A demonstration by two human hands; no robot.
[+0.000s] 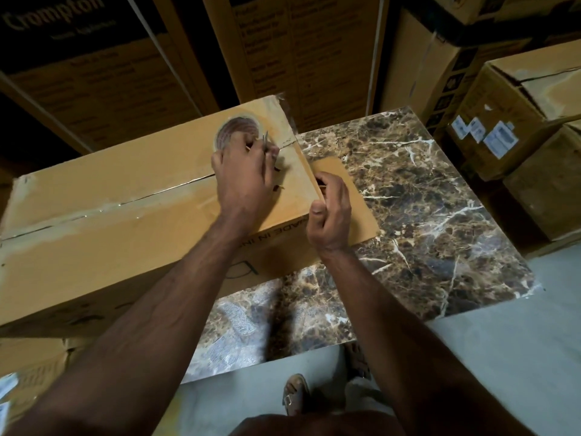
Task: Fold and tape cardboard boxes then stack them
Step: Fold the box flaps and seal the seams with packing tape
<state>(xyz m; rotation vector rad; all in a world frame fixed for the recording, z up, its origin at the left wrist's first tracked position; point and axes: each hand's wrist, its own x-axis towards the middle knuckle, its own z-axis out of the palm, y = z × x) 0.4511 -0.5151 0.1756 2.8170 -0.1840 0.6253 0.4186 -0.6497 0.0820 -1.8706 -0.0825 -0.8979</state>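
A long cardboard box (110,209) lies on a marble-topped table (424,190), with clear tape running along its top seam. My left hand (242,180) rests on the box's top near the right end. Its fingers reach into a roll of clear tape (232,130) and hold it, along with a thin metal blade (265,140). My right hand (330,212) is at the box's right end. Its fingers are curled over the end edge and its thumb lies on the near corner. A cardboard flap (358,199) sticks out under that hand onto the table.
Tall printed cartons (298,51) stand close behind the table. More taped boxes (518,121) are stacked at the right. Another carton (34,366) sits low at the left under the long box. Grey floor (503,357) and my sandalled foot (295,394) show below the table's near edge.
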